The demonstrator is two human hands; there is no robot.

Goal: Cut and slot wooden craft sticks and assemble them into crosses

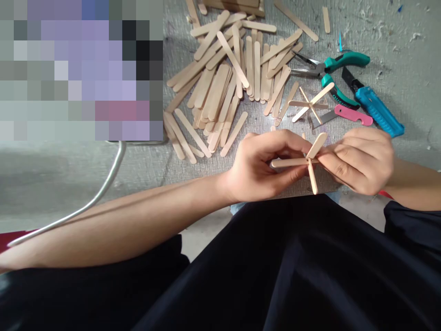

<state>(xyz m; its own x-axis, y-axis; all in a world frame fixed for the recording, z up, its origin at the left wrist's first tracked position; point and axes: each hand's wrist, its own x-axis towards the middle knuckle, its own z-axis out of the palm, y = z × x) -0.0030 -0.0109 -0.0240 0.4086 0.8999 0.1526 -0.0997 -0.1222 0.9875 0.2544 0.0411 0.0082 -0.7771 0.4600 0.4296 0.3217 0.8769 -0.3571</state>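
Surface (pixel 422 92): grey, dotted with small scraps.
Stick pile (pixel 213 92): spread loosely on the surface.
Left hand (pixel 272 161): partly closed, pinching the joined sticks near their crossing.
Right hand (pixel 360 161): curled tightly, apparently pinching at the crossing's right side.
Pliers (pixel 320 69): lying spread, beyond the right hand.
Pink-handled blade (pixel 353 114): near the pliers; could cut fingers through careless reaching.
Joined sticks (pixel 289 162): between both hands, over the near edge; could twist or separate from uneven pressing, or drop lapward through slackened pinch.
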